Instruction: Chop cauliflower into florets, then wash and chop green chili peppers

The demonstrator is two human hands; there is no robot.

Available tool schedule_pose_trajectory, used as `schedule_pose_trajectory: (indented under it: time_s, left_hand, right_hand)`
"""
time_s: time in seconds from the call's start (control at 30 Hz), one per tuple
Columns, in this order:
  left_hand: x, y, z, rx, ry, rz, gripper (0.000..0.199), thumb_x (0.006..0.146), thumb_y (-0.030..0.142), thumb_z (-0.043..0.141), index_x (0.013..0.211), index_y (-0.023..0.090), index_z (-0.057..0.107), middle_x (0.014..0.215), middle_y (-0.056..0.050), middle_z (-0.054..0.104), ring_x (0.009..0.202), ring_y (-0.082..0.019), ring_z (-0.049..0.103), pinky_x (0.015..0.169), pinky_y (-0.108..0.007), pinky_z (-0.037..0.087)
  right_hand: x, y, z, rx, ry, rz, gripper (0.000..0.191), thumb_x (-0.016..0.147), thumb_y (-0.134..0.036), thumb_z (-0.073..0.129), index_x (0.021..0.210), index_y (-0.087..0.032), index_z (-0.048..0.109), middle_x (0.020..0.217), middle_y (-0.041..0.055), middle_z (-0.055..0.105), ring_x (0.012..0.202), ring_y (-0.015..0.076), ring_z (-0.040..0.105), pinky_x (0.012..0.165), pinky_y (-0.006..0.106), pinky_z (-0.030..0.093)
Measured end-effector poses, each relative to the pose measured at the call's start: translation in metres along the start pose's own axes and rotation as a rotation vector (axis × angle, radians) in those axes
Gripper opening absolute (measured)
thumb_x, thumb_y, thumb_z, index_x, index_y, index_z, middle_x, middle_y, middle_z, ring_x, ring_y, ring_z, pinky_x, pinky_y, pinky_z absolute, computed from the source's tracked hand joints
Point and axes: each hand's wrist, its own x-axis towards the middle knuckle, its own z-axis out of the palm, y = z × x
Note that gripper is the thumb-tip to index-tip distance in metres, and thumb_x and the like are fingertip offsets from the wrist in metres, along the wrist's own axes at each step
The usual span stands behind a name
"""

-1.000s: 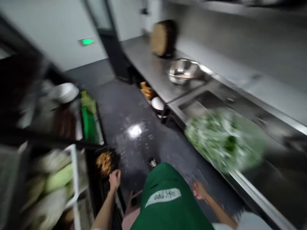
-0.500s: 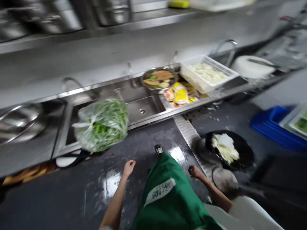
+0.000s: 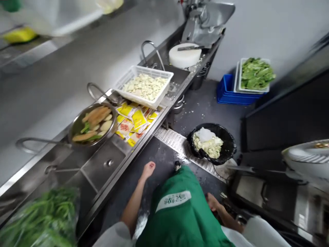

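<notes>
My left hand [image 3: 149, 169] hangs over the floor beside the front edge of the sink counter, its fingers curled closed with nothing in them. Close to the right side of the green apron [image 3: 192, 212] is my right hand [image 3: 211, 201], partly hidden by the apron; its fingers look curled, and what they hold, if anything, cannot be seen. Neither hand touches the counter. Ahead of them, a black-lined bin [image 3: 227, 145] on the floor holds pale vegetable scraps. Yellow packets [image 3: 138, 120] lie in the sink beside a metal bowl [image 3: 114, 125] of vegetables.
A white basket [image 3: 151, 102] of chopped pale food sits over the sink. Beyond are a white cutting board [image 3: 180, 58] with a knife and blue crates [image 3: 231, 97] beside leafy greens. Bagged greens [image 3: 41, 219] sit lower left. A floor drain grate [image 3: 172, 139] runs across.
The view has swung right, so the sink and its contents now appear further left and the bin stands nearly straight ahead. Both hands stay low, and my right hand is now closer to the apron.
</notes>
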Motion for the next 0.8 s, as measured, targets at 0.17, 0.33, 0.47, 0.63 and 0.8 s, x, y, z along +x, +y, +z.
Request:
schedule_pose_trajectory:
  time_s: [0.17, 0.33, 0.47, 0.63, 0.8]
  left_hand:
    - [0.107, 0.098, 0.070, -0.019, -0.200, 0.097, 0.019, 0.079, 0.035, 0.064, 0.084, 0.018, 0.072, 0.081, -0.005, 0.073, 0.074, -0.018, 0.068, 0.075, -0.030, 0.056]
    - [0.230, 0.172, 0.097, 0.052, -0.288, 0.277, 0.017, 0.086, 0.027, 0.058, 0.091, 0.018, 0.071, 0.089, -0.007, 0.074, 0.082, -0.019, 0.070, 0.082, -0.033, 0.057]
    - [0.335, 0.233, 0.094, 0.204, -0.157, 0.385, 0.024, 0.092, 0.023, 0.051, 0.104, 0.018, 0.072, 0.100, -0.010, 0.073, 0.094, -0.022, 0.070, 0.091, -0.038, 0.057]
    - [0.449, 0.301, 0.099, 0.486, 0.092, 0.606, 0.052, 0.099, 0.026, 0.049, 0.149, 0.016, 0.053, 0.158, -0.019, 0.044, 0.149, -0.034, 0.039, 0.120, -0.053, 0.037]
    - [0.537, 0.334, 0.135, 0.631, 0.201, 0.470, 0.068, 0.101, 0.040, 0.048, 0.160, 0.010, 0.036, 0.167, -0.026, 0.026, 0.155, -0.043, 0.028, 0.121, -0.062, 0.030]
  right_hand:
    - [0.150, -0.092, -0.047, -0.016, -0.066, -0.181, 0.018, 0.068, -0.018, 0.060, 0.055, -0.025, 0.050, 0.066, 0.0065, 0.066, 0.083, 0.0291, 0.073, 0.081, 0.038, 0.053]
    - [0.280, -0.206, -0.061, -0.020, -0.056, -0.302, 0.013, 0.086, -0.023, 0.053, 0.082, -0.019, 0.064, 0.084, 0.0094, 0.072, 0.088, 0.0233, 0.069, 0.085, 0.031, 0.048]
    - [0.338, -0.286, -0.069, -0.047, -0.063, -0.369, 0.016, 0.089, -0.020, 0.051, 0.085, -0.017, 0.067, 0.087, 0.0094, 0.074, 0.083, 0.0199, 0.067, 0.078, 0.026, 0.045]
    - [0.407, -0.384, -0.110, -0.088, -0.050, -0.416, 0.018, 0.091, -0.019, 0.050, 0.096, -0.018, 0.068, 0.093, 0.0098, 0.076, 0.084, 0.0195, 0.070, 0.076, 0.024, 0.046]
    - [0.514, -0.490, -0.185, -0.097, -0.033, -0.499, 0.025, 0.093, -0.024, 0.046, 0.108, -0.020, 0.066, 0.098, 0.0087, 0.076, 0.087, 0.0203, 0.070, 0.081, 0.027, 0.048]
